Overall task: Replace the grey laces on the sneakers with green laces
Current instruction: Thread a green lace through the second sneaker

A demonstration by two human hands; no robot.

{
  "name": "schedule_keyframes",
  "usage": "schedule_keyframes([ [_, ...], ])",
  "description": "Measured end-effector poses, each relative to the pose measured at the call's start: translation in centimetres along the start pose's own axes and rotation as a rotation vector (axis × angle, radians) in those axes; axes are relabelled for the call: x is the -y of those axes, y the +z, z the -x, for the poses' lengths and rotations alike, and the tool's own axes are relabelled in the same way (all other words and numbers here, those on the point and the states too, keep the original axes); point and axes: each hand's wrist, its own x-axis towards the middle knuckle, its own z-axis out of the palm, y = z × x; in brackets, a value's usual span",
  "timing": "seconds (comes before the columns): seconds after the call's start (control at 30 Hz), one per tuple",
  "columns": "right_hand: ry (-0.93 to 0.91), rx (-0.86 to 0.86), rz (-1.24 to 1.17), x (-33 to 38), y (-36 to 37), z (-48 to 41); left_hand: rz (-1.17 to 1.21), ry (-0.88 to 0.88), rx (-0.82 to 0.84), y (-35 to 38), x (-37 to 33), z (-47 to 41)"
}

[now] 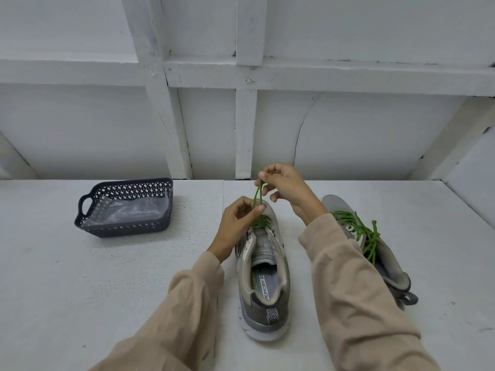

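My beige sleeves, green laces, grey-and-cream sneakers; at ten o'clock, a dark lattice-patterned basket; white tabletop.

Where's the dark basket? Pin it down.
Head view: the dark basket sits on the white table, on the left, apart from the left hand and the middle sneaker.

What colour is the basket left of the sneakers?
The basket is dark navy-grey, with a diamond lattice pattern cut into its walls. The head view, the only one, shows it well.

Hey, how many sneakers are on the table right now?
2. The middle sneaker stands straight ahead; the right sneaker sits beside it, partly behind a sleeve.
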Motion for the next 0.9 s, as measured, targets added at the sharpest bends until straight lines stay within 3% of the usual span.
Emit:
schedule_keyframes([
  [0.2,0.01,-0.126,-0.12,-0.4,0.4,-0.5,-0.009,0.047,-0.003,0.6,-3.2,-1.3],
  [0.37,-0.01,-0.345,-0.303,-0.7,-0.1,-1.1,-0.067,0.036,-0.144,0.3,-2.8,-1.9],
  [0.5,-0.008,-0.424,-0.523,-1.1,-1.9,-1.6,-0.054,0.009,-0.26,-0.1,-2.5,-1.8],
  [0.67,-0.04,-0.525,-0.684,-1.1,-5.2,-2.1,0.145,-0.017,-0.313,-0.5,-3.9,-2.2],
  [0.9,-0.255,-0.593,-0.752,0.9,-9.1,-2.5,0.237,0.19,-0.442,-2.5,-8.6,-3.9],
])
